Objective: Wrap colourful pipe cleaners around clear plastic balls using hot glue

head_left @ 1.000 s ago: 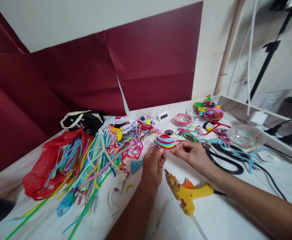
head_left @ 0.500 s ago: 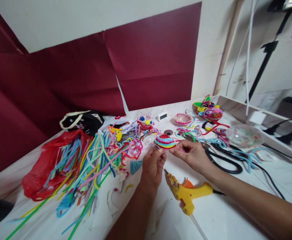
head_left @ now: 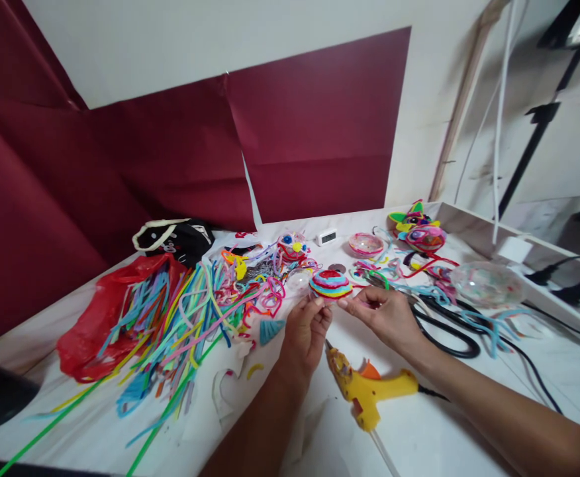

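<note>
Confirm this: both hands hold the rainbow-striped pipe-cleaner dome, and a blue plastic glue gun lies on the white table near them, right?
No: the head view shows the plastic glue gun is yellow, not blue. Otherwise yes: left hand and right hand hold the rainbow-striped pipe-cleaner dome, with the gun on the white table near them.

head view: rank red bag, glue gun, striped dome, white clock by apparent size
1. red bag
2. glue gun (nearest the camera, so its rank is unsure)
3. striped dome
4. white clock
</note>
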`<state>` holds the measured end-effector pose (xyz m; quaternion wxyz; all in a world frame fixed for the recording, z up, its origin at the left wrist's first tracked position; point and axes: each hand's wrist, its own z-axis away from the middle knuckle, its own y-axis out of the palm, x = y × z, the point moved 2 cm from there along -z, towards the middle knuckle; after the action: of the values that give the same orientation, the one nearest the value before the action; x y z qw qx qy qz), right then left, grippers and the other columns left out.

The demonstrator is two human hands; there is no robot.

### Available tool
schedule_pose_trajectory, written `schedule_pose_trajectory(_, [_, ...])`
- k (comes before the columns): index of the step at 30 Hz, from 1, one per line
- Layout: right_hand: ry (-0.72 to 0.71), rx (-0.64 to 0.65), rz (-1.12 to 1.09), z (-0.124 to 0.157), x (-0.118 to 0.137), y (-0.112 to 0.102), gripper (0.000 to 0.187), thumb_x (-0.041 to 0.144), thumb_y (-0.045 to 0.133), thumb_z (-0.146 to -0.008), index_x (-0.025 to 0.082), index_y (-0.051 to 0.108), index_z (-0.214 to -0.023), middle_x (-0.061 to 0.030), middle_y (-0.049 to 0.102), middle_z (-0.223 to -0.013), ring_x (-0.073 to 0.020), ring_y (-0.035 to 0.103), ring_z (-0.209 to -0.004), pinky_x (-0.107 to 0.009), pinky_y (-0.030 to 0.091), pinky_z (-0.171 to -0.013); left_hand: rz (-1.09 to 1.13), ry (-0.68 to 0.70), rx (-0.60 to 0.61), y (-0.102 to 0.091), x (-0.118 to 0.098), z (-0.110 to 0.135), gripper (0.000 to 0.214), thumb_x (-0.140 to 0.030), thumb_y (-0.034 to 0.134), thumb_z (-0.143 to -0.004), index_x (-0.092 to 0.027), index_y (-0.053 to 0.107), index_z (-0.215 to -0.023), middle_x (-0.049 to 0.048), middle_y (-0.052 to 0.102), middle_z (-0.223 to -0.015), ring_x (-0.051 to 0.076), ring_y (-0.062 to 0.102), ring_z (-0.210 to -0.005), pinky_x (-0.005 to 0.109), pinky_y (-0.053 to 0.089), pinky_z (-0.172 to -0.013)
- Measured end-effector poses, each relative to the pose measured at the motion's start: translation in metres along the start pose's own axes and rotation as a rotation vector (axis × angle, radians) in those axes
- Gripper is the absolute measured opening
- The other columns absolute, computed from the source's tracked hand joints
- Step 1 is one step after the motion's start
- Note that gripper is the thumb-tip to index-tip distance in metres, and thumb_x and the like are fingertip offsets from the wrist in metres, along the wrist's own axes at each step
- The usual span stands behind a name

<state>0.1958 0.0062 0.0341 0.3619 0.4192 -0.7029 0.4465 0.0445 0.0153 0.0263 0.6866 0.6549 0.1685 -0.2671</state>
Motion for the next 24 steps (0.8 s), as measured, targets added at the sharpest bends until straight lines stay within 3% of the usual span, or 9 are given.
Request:
schedule_pose_trajectory(6, [-0.108, 0.068, 0.031, -0.002, -0.001, -0.004, 0.039, 0.05, 0.069, -0.076, 0.017, 0.06, -0.059, 0.0014, 0.051, -0.056, -0.012, 0.042, -0.054, -0.026, 0.031, -0.051, -0.012, -0.01, 0.02, 0.0, 0.001, -0.001, 0.018, -0.008, 0.079, -0.061, -0.009, 0.065, -0.073, 0.0004, 0.066, -0.073, 0.005, 0.061, -0.064, 0.013, 0.051, -0.058])
schedule_pose_trajectory(11, [-0.174, 0.079, 0.097, -0.004, -0.002, -0.008, 0.036, 0.048, 0.065, -0.079, 0.018, 0.061, -0.061, -0.001, 0.056, -0.059, -0.0142, 0.048, -0.057, -0.027, 0.035, -0.053, -0.03, -0.021, -0.036, 0.001, 0.001, 0.0, 0.019, -0.006, 0.079, -0.059, -0.01, 0.063, -0.068, 0.0001, 0.065, -0.071, 0.005, 0.06, -0.062, 0.013, 0.051, -0.057])
schedule_pose_trajectory(16, [-0.1, 0.041, 0.071, -0.005, 0.0, -0.011, 0.031, 0.048, 0.072, -0.073, 0.019, 0.06, -0.073, 0.0005, 0.056, -0.063, -0.0144, 0.049, -0.058, -0.027, 0.038, -0.055, -0.018, -0.029, -0.075, 0.002, 0.001, 0.001, 0.017, -0.003, 0.076, -0.061, -0.01, 0.064, -0.071, -0.0009, 0.064, -0.069, 0.005, 0.06, -0.061, 0.013, 0.051, -0.058])
schedule_pose_trajectory(20, [-0.078, 0.03, -0.007, -0.007, -0.003, -0.012, 0.04, 0.046, 0.077, -0.068, 0.02, 0.056, -0.089, 0.002, 0.055, -0.072, -0.0136, 0.051, -0.061, -0.026, 0.04, -0.055, -0.007, -0.048, -0.096, 0.003, 0.001, 0.002, 0.015, -0.001, 0.074, -0.062, -0.01, 0.063, -0.068, -0.0006, 0.064, -0.067, 0.005, 0.06, -0.059, 0.013, 0.052, -0.057])
schedule_pose_trajectory(24, [-0.029, 0.07, -0.073, -0.01, -0.008, -0.012, 0.055, 0.044, 0.079, -0.064, 0.021, 0.055, -0.108, -0.0038, 0.063, -0.097, -0.0113, 0.051, -0.059, -0.026, 0.044, -0.054, 0.0, -0.057, -0.115, 0.005, 0.001, 0.003, 0.014, 0.001, 0.071, -0.064, -0.01, 0.063, -0.068, -0.0011, 0.064, -0.065, 0.004, 0.059, -0.057, 0.013, 0.052, -0.055])
